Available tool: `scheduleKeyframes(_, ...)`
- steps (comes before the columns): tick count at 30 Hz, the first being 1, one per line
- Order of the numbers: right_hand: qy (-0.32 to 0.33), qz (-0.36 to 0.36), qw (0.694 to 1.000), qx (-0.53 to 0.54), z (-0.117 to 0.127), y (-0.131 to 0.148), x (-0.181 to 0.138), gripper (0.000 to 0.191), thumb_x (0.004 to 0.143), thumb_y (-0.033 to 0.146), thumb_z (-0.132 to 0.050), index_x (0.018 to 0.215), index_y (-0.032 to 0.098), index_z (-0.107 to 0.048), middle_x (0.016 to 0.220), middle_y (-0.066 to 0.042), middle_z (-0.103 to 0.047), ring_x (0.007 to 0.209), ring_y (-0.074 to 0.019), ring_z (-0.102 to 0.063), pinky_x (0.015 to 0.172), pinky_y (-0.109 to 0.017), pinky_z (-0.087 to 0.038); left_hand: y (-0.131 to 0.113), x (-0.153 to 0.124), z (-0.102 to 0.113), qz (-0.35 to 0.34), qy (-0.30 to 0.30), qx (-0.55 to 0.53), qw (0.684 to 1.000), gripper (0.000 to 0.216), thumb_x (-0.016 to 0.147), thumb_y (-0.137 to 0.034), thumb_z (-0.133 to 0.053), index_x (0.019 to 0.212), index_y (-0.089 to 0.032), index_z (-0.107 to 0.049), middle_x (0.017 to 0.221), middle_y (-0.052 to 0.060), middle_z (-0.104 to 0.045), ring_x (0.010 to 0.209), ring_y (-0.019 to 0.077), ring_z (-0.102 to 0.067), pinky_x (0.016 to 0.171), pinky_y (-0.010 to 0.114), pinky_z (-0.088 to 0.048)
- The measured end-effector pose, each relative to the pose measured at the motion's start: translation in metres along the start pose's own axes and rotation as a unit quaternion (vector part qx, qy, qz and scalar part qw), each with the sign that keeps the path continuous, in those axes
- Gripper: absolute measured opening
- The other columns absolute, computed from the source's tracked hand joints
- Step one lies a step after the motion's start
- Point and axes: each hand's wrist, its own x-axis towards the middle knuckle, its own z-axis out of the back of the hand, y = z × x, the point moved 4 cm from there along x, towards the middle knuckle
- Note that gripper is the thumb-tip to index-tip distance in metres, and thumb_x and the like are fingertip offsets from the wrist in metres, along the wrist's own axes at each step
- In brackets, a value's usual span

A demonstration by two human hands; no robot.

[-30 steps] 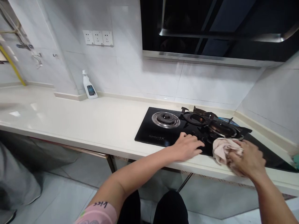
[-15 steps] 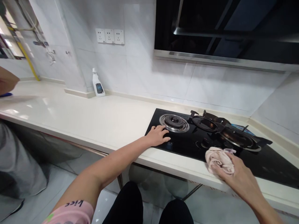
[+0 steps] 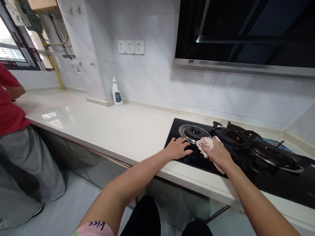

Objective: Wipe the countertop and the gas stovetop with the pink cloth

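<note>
My right hand [image 3: 218, 154] is closed on a crumpled pale pink cloth [image 3: 204, 143] and presses it on the black glass gas hob [image 3: 275, 177], just right of the left burner [image 3: 194, 131]. My left hand [image 3: 177, 148] lies flat with fingers spread on the hob's front left corner, close beside the cloth. Two loose pan supports [image 3: 236, 136] are stacked over toward the right burner [image 3: 275, 156].
The cream countertop [image 3: 110, 124] runs left to a window. A white spray bottle [image 3: 117, 92] stands against the tiled wall below three sockets [image 3: 130, 47]. A black range hood [image 3: 246, 32] hangs above the hob. Another person in a red top [image 3: 10, 105] stands at the far left.
My right hand has slid the cloth left across the hob from the front right area to beside the left burner. My left hand has stayed at the hob's left corner. The view has swung left.
</note>
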Motion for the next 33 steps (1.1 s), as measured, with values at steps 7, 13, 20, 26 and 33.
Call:
scheduleKeyframes(7,-0.024,0.013,0.998,-0.049,-0.008,0.026,-0.028,0.068,0.099,0.061,-0.042,0.144,0.011,-0.045,0.124,-0.026,-0.062,0.111,-0.0376,-0.066,0.092,-0.046,-0.046,-0.001,-0.001,0.006,-0.001,-0.03,-0.036,0.999,0.053,0.107,-0.059,-0.042,0.147,-0.025,-0.055,0.154,0.011,-0.057,0.144,0.0275,-0.05,0.115,0.05,-0.038)
scheduleKeyframes(13,-0.034,0.124,0.991,-0.026,-0.014,0.087,-0.056,0.064,0.096,0.055,-0.049,0.144,0.012,-0.048,0.125,-0.022,-0.065,0.112,-0.0357,-0.065,0.093,-0.046,-0.047,-0.007,-0.027,0.037,0.021,-0.043,-0.167,0.985,0.054,0.108,-0.054,-0.04,0.151,-0.023,-0.051,0.16,0.012,-0.051,0.152,0.0266,-0.041,0.123,0.05,-0.034)
scheduleKeyframes(20,-0.072,0.302,0.948,0.064,-0.034,0.161,-0.092,0.062,0.093,0.043,-0.056,0.15,0.019,-0.048,0.145,-0.015,-0.06,0.13,-0.0286,-0.058,0.108,-0.04,-0.044,0.007,-0.106,0.057,0.052,-0.167,-0.217,0.96,0.048,0.105,-0.051,-0.048,0.142,-0.023,-0.062,0.151,0.012,-0.059,0.145,0.0269,-0.049,0.123,0.046,-0.037)
scheduleKeyframes(26,-0.135,0.342,0.923,0.11,-0.055,0.135,-0.109,0.066,0.095,0.044,-0.054,0.157,0.025,-0.039,0.163,-0.013,-0.042,0.146,-0.033,-0.043,0.116,-0.055,-0.038,0.001,-0.131,0.052,0.034,-0.204,-0.22,0.953,0.057,0.099,-0.056,-0.062,0.145,-0.023,-0.058,0.142,0.011,-0.062,0.133,0.0254,-0.057,0.116,0.04,-0.044)
scheduleKeyframes(33,-0.122,0.273,0.951,0.08,-0.079,0.047,-0.091,0.064,0.093,0.062,-0.046,0.146,0.029,-0.056,0.139,-0.011,-0.067,0.126,-0.0352,-0.065,0.099,-0.056,-0.054,0.004,-0.131,0.043,0.062,-0.198,-0.2,0.958,0.057,0.093,-0.047,-0.073,0.142,-0.025,-0.057,0.144,0.011,-0.062,0.134,0.0275,-0.057,0.116,0.042,-0.044)
